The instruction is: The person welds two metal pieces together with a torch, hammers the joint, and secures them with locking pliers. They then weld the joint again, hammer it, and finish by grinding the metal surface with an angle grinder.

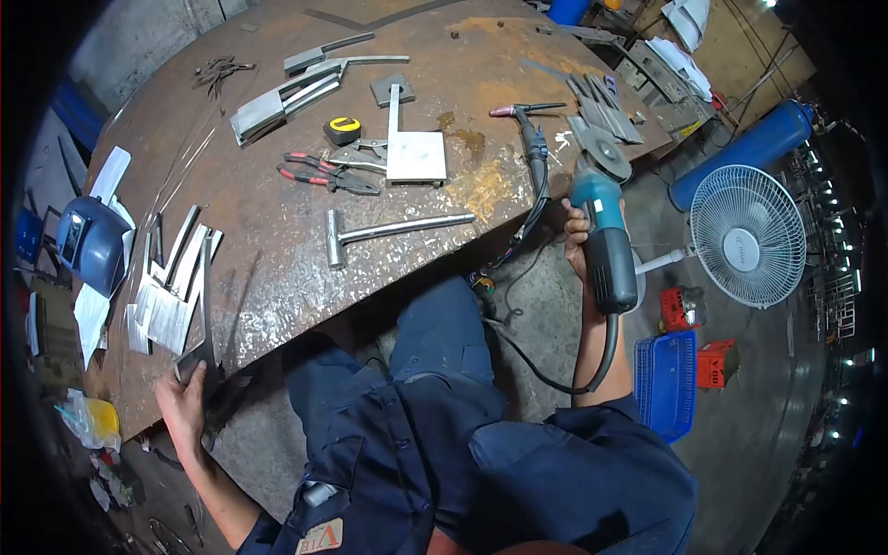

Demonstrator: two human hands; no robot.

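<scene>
My right hand (575,239) is closed around a teal and black angle grinder (609,250), held off the table's right front edge with its disc (606,153) upward. The grinder's cord runs down past my forearm. At the table's left front corner, my left hand (182,400) grips a dark metal plate with a long narrow bar (207,305) rising from it. Just beyond that hand lie several similar light metal plates with bars (168,310). A steel hammer (402,227) lies on the tabletop between my hands.
The rusty metal table (277,305) holds red-handled pliers (324,174), a yellow tape measure (342,129), a welding torch (535,143) and a square plate with bar (416,155). A welding helmet (91,242) sits left. A fan (745,239), blue cylinder (740,153) and blue basket (664,384) stand right.
</scene>
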